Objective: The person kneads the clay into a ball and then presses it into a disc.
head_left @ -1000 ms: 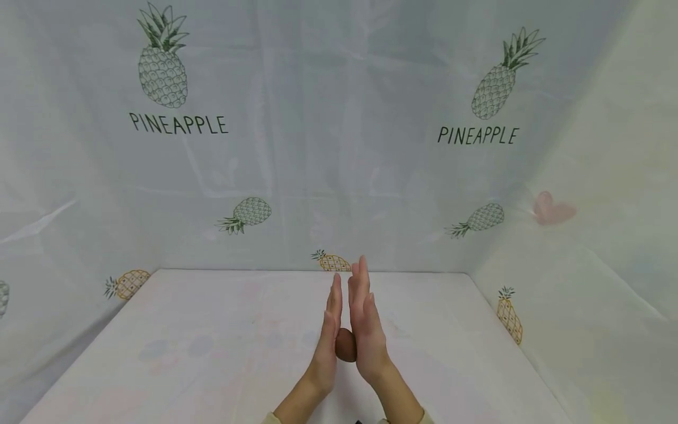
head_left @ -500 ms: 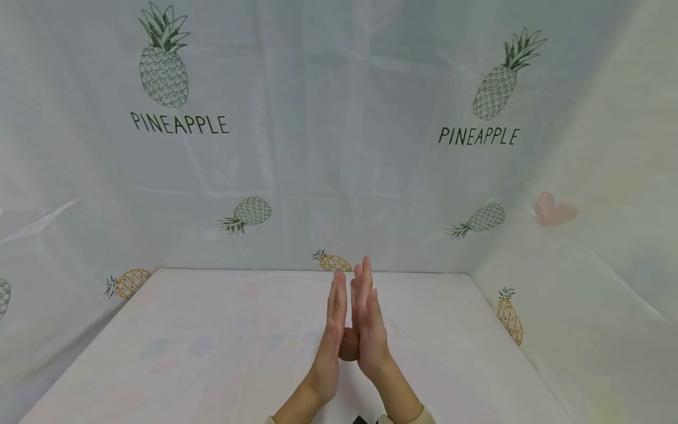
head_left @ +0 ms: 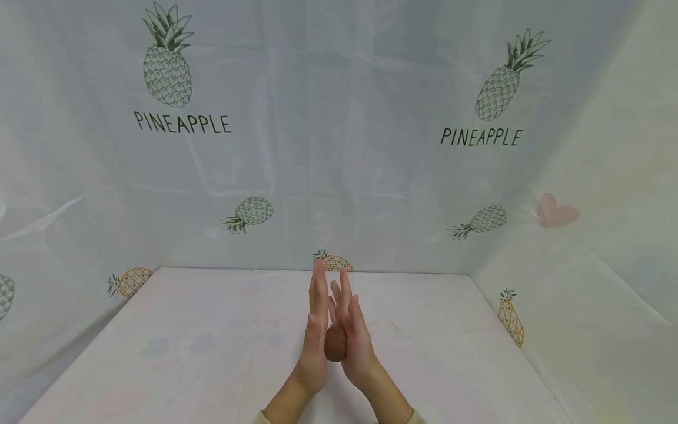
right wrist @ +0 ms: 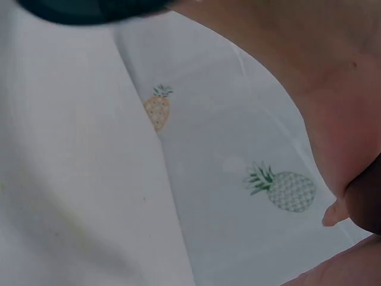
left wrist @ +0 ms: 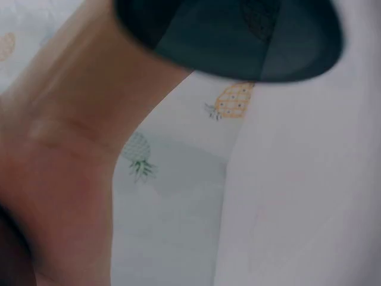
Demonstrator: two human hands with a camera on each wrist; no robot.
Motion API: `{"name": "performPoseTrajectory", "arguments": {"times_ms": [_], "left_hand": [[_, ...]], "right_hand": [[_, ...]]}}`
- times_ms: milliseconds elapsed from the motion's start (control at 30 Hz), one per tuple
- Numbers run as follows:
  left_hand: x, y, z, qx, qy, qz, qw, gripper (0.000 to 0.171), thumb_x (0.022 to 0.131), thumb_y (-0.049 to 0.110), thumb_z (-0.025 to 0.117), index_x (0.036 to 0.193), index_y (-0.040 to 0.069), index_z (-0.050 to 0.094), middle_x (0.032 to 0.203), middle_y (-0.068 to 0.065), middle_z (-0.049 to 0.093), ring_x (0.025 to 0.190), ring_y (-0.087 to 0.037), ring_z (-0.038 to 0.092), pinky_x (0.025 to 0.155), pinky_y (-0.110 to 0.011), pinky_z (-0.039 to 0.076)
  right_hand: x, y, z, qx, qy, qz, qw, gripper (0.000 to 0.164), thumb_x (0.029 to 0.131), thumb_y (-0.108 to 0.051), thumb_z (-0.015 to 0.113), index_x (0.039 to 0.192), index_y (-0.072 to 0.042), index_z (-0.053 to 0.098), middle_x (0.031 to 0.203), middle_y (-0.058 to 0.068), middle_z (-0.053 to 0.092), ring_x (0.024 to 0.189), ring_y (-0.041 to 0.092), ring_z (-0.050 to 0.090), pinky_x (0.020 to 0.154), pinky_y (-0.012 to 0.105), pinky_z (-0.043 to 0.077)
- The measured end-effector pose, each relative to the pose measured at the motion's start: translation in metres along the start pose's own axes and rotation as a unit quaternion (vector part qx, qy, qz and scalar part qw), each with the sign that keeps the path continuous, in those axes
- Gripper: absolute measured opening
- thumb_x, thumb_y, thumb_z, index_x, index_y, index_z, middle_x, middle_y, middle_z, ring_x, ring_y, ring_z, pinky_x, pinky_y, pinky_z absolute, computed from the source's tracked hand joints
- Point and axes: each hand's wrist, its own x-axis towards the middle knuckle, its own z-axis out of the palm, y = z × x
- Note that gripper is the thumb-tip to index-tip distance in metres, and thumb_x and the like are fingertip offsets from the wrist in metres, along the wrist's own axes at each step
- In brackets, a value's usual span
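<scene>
A smooth brown ball [head_left: 335, 344], its material not certain from the frames, is pressed between two upright palms above the table's middle. My left hand [head_left: 316, 338] touches its left side with straight fingers pointing up and away. On the other side my right hand [head_left: 357, 341] lies against it, fingers extended and slightly spread. The left fingertips reach a little higher than the right ones. In the right wrist view part of the dark ball [right wrist: 366, 199] shows beside the palm. The left wrist view shows mostly the wrist and heel of the left hand [left wrist: 65, 196].
A white-covered table [head_left: 228, 341] lies under the hands. Behind it hangs a pale curtain [head_left: 339, 147] printed with pineapples, and similar sheets enclose the left and right sides. Light sleeve cuffs [head_left: 415, 417] show at the bottom edge.
The palms have slid against each other: the left hand is now farther forward, the right farther back. Both hands and the ball have shifted slightly left.
</scene>
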Motion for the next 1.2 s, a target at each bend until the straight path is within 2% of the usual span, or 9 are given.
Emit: {"name": "performPoseTrajectory", "arguments": {"times_ms": [200, 333, 467, 633, 800, 933, 1200], "left_hand": [[0.004, -0.004, -0.01, 0.029, 0.042, -0.02, 0.9985, 0.064, 0.112, 0.054, 0.001, 0.17, 0.03, -0.011, 0.178, 0.011, -0.018, 0.162, -0.014, -0.022, 0.117, -0.071, -0.02], [0.007, -0.01, -0.016, 0.015, 0.068, -0.042, 0.9967, 0.065, 0.111, 0.057, 0.004, 0.17, 0.036, -0.011, 0.176, 0.015, -0.019, 0.16, -0.012, -0.025, 0.117, -0.072, -0.022], [0.008, -0.015, -0.02, 0.013, 0.087, -0.062, 0.9942, 0.068, 0.109, 0.064, 0.006, 0.169, 0.038, -0.012, 0.174, 0.019, -0.022, 0.159, -0.011, -0.028, 0.117, -0.066, -0.028], [0.008, -0.02, -0.023, 0.037, 0.113, -0.082, 0.9895, 0.07, 0.108, 0.067, 0.007, 0.169, 0.037, -0.011, 0.174, 0.02, -0.021, 0.159, -0.011, -0.029, 0.115, -0.063, -0.033], [0.007, -0.028, -0.026, 0.062, 0.117, -0.087, 0.9874, 0.068, 0.11, 0.058, 0.009, 0.17, 0.034, -0.011, 0.174, 0.017, -0.022, 0.158, -0.008, -0.029, 0.114, -0.066, -0.033], [0.006, -0.034, -0.025, 0.069, 0.114, -0.112, 0.9847, 0.063, 0.11, 0.055, 0.007, 0.169, 0.038, -0.01, 0.174, 0.019, -0.02, 0.158, -0.007, -0.028, 0.115, -0.065, -0.032], [0.004, -0.039, -0.019, 0.068, 0.101, -0.142, 0.9823, 0.063, 0.11, 0.055, 0.007, 0.17, 0.039, -0.006, 0.175, 0.017, -0.015, 0.161, -0.013, -0.023, 0.115, -0.068, -0.03]], "right_hand": [[-0.003, 0.001, 0.01, 0.005, -0.021, -0.008, 1.0, 0.062, 0.111, -0.061, 0.002, 0.168, -0.043, -0.012, 0.178, -0.002, -0.014, 0.164, 0.032, -0.012, 0.129, 0.059, -0.012], [-0.005, 0.0, 0.017, -0.015, -0.023, -0.03, 0.999, 0.061, 0.112, -0.055, 0.001, 0.169, -0.038, -0.015, 0.177, -0.003, -0.016, 0.164, 0.027, -0.013, 0.13, 0.056, -0.011], [-0.007, 0.0, 0.021, -0.036, -0.014, -0.046, 0.998, 0.06, 0.113, -0.051, 0.0, 0.169, -0.036, -0.014, 0.177, -0.006, -0.015, 0.163, 0.021, -0.016, 0.131, 0.053, -0.01], [-0.007, -0.001, 0.022, -0.054, -0.011, -0.047, 0.997, 0.059, 0.113, -0.05, 0.001, 0.169, -0.038, -0.013, 0.176, -0.008, -0.018, 0.163, 0.025, -0.019, 0.127, 0.061, -0.016], [-0.005, 0.0, 0.022, -0.07, -0.017, -0.064, 0.995, 0.06, 0.113, -0.047, -0.001, 0.169, -0.032, -0.017, 0.175, -0.01, -0.023, 0.161, 0.023, -0.025, 0.121, 0.068, -0.021], [-0.005, 0.001, 0.021, -0.088, -0.006, -0.079, 0.993, 0.06, 0.113, -0.043, -0.001, 0.17, -0.03, -0.016, 0.175, -0.013, -0.023, 0.16, 0.019, -0.025, 0.119, 0.069, -0.022], [-0.006, -0.005, 0.018, -0.104, 0.006, -0.086, 0.991, 0.059, 0.113, -0.043, -0.001, 0.169, -0.034, -0.014, 0.174, -0.02, -0.02, 0.161, 0.017, -0.021, 0.12, 0.068, -0.021]]}}
